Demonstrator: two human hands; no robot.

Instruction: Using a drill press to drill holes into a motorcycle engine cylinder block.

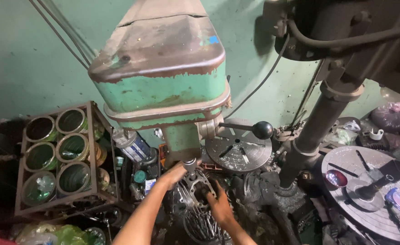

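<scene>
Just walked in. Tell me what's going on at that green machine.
A person is working at a worn green drill press, seen from above. Their left hand is up at the chuck under the drill head, and their right hand rests on a grey metal casting below it. Whether either grip is closed is hard to tell. A rack of green-tinted cans stands at left, and a second round slotted table sits at right.

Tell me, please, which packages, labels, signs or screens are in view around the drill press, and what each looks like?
Blue sticker: small blue square on the green drill head's top, right side.
Labelled can: cylinder with a blue and white label, left of the spindle, beside the rack of tins.
Pink bag: bulging plastic bag, far right.
No signs or screens.
</scene>
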